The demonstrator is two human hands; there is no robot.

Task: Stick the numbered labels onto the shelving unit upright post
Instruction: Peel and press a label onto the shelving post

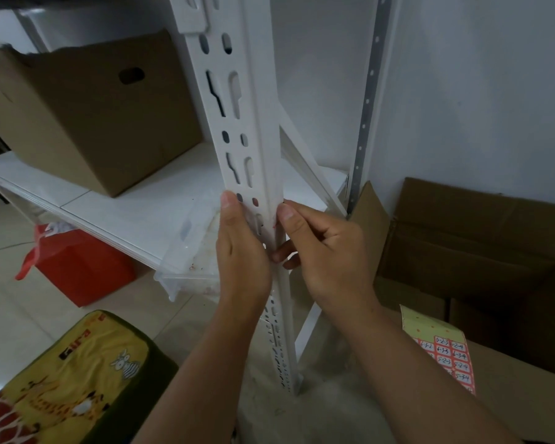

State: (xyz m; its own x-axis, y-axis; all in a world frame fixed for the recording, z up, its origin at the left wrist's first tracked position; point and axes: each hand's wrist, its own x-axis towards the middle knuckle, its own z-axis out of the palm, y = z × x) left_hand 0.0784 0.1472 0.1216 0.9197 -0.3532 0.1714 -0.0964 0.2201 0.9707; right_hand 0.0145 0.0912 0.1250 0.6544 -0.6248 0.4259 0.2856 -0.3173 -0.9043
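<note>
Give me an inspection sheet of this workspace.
Surface: white shelf holding a cardboard box; tiled floor.
Job's things: white slotted post; label sheet lying on a carton at right.
Clutter: red bag, clear plastic tub, yellow cushion, open carton.
Hands: left hand and right hand pressing on the post; a trace of red shows at the right thumb.
Cables: nothing seen.
Surroundings: white wall.

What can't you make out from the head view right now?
- Label being stuck: only a red sliver shows on the upright post, between left hand and right hand; its number is hidden.
- Label sheet: partly behind the right forearm.
</note>
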